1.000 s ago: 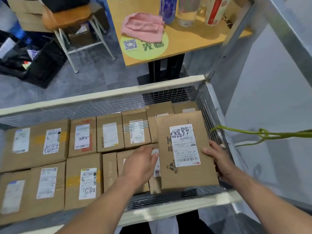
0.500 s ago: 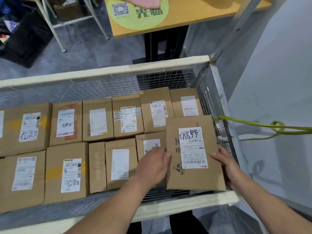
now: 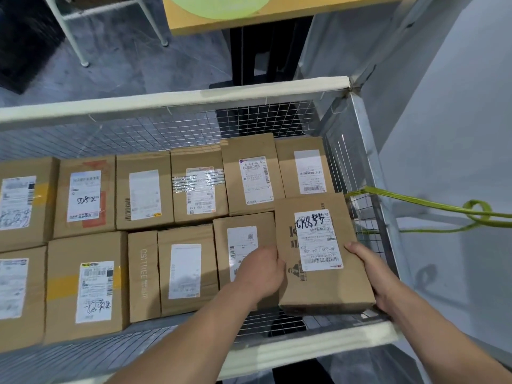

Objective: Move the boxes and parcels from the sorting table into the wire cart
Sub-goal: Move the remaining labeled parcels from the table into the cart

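Presently, in the head view, you hold the flat brown cardboard box with the handwritten white label [image 3: 321, 250] between both hands at the right end of the wire-mesh cart [image 3: 357, 167]. Your left hand [image 3: 260, 273] has fingers curled on its left edge; your right hand [image 3: 371, 270] wraps the right edge. The box sits slightly proud of the neighbouring brown labelled parcel [image 3: 243, 245]. Risk: its near edge overhangs the mesh; released unevenly, it could tilt, or pinch your left fingers against that neighbour.
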